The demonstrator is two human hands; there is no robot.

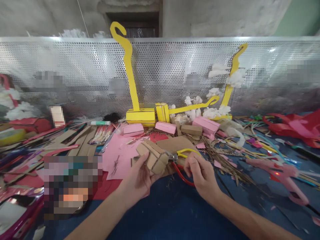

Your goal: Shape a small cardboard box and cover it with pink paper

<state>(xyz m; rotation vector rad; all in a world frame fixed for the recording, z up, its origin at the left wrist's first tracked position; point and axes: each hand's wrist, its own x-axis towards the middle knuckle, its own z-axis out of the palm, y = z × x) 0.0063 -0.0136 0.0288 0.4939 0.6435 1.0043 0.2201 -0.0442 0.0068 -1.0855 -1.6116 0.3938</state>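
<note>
- Head view: observed left hand [136, 180] holding many-sided cardboard box [155, 156] at centre, above flat brown sheet [180, 143], apparently steadying it.
- Noted right hand [200, 170] curled round pliers-like tool [174, 157] with yellow and red handles spread, metal tip at right end of box; cannot confirm bite.
- Recorded pink glue gun [277, 170] lying right with lit light, presumably parked within reach.
- Found smooth yellow hooked models [130, 76], dark-edged, near fluffy white tufts [211, 112].

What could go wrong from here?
The left hand holds the cardboard piece close to the metal end of the two-handled tool in the right hand; a slip might nick that left hand. The glue gun shows a red light, so it may be hot, and brown strips lie near it.
</note>
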